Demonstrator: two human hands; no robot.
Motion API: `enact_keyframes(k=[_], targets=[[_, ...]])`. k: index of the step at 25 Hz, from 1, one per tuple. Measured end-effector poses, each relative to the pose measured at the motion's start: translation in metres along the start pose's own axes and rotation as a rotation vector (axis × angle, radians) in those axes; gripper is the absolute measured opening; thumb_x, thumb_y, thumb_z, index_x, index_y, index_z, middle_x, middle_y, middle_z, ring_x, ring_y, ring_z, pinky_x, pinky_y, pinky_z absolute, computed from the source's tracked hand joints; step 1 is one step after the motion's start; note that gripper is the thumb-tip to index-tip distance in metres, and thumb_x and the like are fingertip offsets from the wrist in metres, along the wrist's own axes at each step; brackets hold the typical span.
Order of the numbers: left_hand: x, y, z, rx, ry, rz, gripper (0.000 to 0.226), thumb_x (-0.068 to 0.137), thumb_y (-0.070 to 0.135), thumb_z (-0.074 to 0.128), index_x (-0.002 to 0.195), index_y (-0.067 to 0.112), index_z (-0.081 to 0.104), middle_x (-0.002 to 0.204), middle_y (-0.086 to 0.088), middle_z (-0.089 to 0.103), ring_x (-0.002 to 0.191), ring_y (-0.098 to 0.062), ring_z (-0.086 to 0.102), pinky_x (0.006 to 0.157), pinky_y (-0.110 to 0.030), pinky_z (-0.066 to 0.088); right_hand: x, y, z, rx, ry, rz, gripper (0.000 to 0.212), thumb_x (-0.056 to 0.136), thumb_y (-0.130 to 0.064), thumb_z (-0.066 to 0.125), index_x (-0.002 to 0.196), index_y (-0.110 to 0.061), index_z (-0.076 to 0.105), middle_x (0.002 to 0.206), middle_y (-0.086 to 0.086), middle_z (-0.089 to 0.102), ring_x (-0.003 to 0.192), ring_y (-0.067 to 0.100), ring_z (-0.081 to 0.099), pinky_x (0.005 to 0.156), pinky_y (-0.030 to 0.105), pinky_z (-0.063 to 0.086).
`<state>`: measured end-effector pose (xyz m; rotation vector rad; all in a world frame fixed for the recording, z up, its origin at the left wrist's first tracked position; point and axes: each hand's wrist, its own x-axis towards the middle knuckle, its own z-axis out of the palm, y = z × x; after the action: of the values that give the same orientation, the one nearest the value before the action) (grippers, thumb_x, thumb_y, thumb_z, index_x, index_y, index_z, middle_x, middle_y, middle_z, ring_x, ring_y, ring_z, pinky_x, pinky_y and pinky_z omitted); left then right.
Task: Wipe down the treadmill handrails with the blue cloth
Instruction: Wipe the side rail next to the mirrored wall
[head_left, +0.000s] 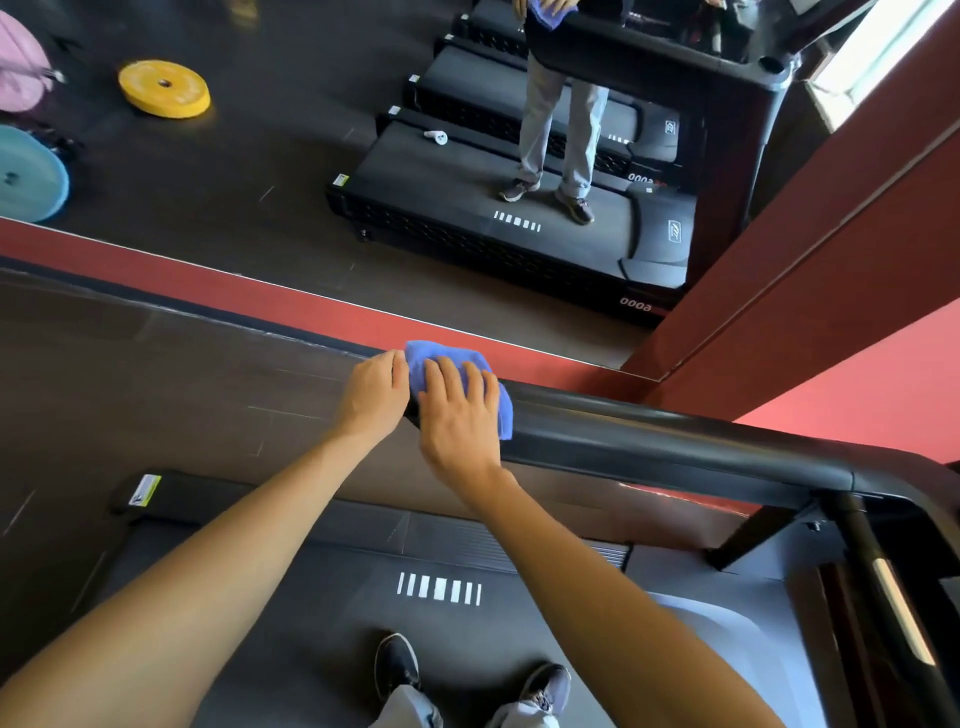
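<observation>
The blue cloth (442, 354) is draped over the free end of the black treadmill handrail (675, 441), which runs from centre to the right. My right hand (460, 415) lies on top of the cloth with its fingers curled over it and the rail. My left hand (375, 392) is at the rail's tip, just left of the cloth, and pinches the cloth's edge with thumb and fingers. Most of the cloth is hidden under my right hand.
I stand on the treadmill belt (441, 592); my shoes show at the bottom. A wall mirror (363, 171) above a red baseboard (208, 280) reflects the treadmill, a yellow weight plate (164, 87) and a blue one (31, 174). The console upright (883, 571) rises at right.
</observation>
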<state>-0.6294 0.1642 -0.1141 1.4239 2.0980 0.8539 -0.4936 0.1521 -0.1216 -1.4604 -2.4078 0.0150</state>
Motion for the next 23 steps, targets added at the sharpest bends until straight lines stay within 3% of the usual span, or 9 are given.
enact_keyframes(k=[3, 5, 7, 10, 12, 14, 17, 19, 23], targets=[[-0.002, 0.0, -0.01, -0.126, -0.066, -0.152, 0.044, 0.11, 0.025, 0.031, 0.108, -0.001, 0.066, 0.113, -0.025, 0.067, 0.097, -0.036, 0.057, 0.08, -0.036, 0.042, 0.021, 0.001, -0.007, -0.056, 0.004, 0.017, 0.018, 0.095, -0.02, 0.043, 0.093, -0.012, 0.059, 0.091, 0.007, 0.064, 0.078, 0.036, 0.058, 0.078, 0.046, 0.042], [-0.005, -0.003, -0.015, -0.194, -0.13, -0.144, 0.045, 0.11, 0.032, 0.028, 0.122, 0.011, 0.066, 0.118, -0.021, 0.065, 0.099, -0.032, 0.06, 0.084, -0.041, 0.055, 0.015, 0.016, -0.01, -0.103, 0.057, 0.063, 0.013, 0.093, -0.016, 0.049, 0.086, -0.011, 0.059, 0.086, 0.01, 0.064, 0.074, 0.036, 0.058, 0.075, 0.046, 0.044], [-0.007, -0.001, -0.019, -0.277, -0.148, -0.166, 0.048, 0.11, 0.036, 0.026, 0.129, 0.018, 0.065, 0.129, -0.02, 0.064, 0.111, -0.036, 0.061, 0.095, -0.049, 0.056, -0.003, 0.019, -0.008, -0.134, 0.062, 0.05, 0.021, 0.091, -0.013, 0.047, 0.106, -0.007, 0.06, 0.106, 0.011, 0.062, 0.092, 0.039, 0.056, 0.086, 0.051, 0.044], [-0.01, 0.011, -0.022, -0.33, -0.133, -0.236, 0.056, 0.11, 0.045, 0.02, 0.141, 0.014, 0.056, 0.147, -0.016, 0.054, 0.133, -0.035, 0.052, 0.112, -0.044, 0.041, -0.007, -0.016, 0.002, -0.099, -0.082, -0.044, 0.057, 0.091, -0.018, 0.046, 0.148, -0.009, 0.039, 0.147, 0.01, 0.047, 0.133, 0.043, 0.041, 0.113, 0.057, 0.032], [-0.011, 0.013, -0.024, -0.354, -0.138, -0.251, 0.052, 0.11, 0.044, 0.021, 0.145, 0.017, 0.049, 0.148, -0.014, 0.052, 0.132, -0.031, 0.052, 0.106, -0.04, 0.041, 0.012, -0.031, 0.005, -0.038, -0.144, -0.119, 0.057, 0.096, -0.025, 0.05, 0.15, -0.014, 0.037, 0.15, 0.008, 0.045, 0.133, 0.04, 0.043, 0.114, 0.054, 0.033], [-0.006, 0.01, -0.027, -0.291, -0.127, -0.23, 0.042, 0.109, 0.036, 0.029, 0.137, 0.013, 0.05, 0.136, -0.015, 0.058, 0.117, -0.031, 0.056, 0.094, -0.037, 0.043, 0.023, -0.023, 0.002, -0.08, -0.11, -0.149, 0.047, 0.1, -0.034, 0.046, 0.144, -0.019, 0.045, 0.136, 0.005, 0.055, 0.115, 0.035, 0.053, 0.101, 0.047, 0.041], [-0.003, 0.007, -0.024, -0.116, -0.094, -0.073, 0.029, 0.106, 0.023, 0.043, 0.125, 0.01, 0.061, 0.12, -0.009, 0.064, 0.107, -0.028, 0.058, 0.085, -0.034, 0.042, 0.013, 0.0, -0.005, -0.109, 0.001, -0.012, 0.032, 0.098, -0.032, 0.052, 0.127, -0.019, 0.057, 0.115, 0.005, 0.062, 0.095, 0.034, 0.056, 0.084, 0.043, 0.042], [-0.005, 0.011, -0.016, 0.02, -0.048, 0.174, 0.026, 0.102, 0.012, 0.047, 0.117, 0.006, 0.067, 0.118, -0.013, 0.065, 0.108, -0.033, 0.06, 0.086, -0.038, 0.045, 0.004, 0.008, -0.008, -0.043, 0.019, 0.02, 0.029, 0.086, -0.016, 0.067, 0.114, -0.015, 0.064, 0.11, 0.007, 0.065, 0.09, 0.034, 0.056, 0.078, 0.04, 0.044], [-0.014, 0.038, 0.004, 0.133, -0.115, 0.624, 0.03, 0.098, 0.012, 0.048, 0.119, 0.009, 0.07, 0.115, -0.007, 0.068, 0.107, -0.03, 0.061, 0.089, -0.039, 0.043, -0.009, 0.048, -0.037, 0.203, 0.069, 0.045, 0.027, 0.085, 0.002, 0.064, 0.109, -0.007, 0.071, 0.107, 0.008, 0.071, 0.088, 0.033, 0.06, 0.079, 0.037, 0.042]])
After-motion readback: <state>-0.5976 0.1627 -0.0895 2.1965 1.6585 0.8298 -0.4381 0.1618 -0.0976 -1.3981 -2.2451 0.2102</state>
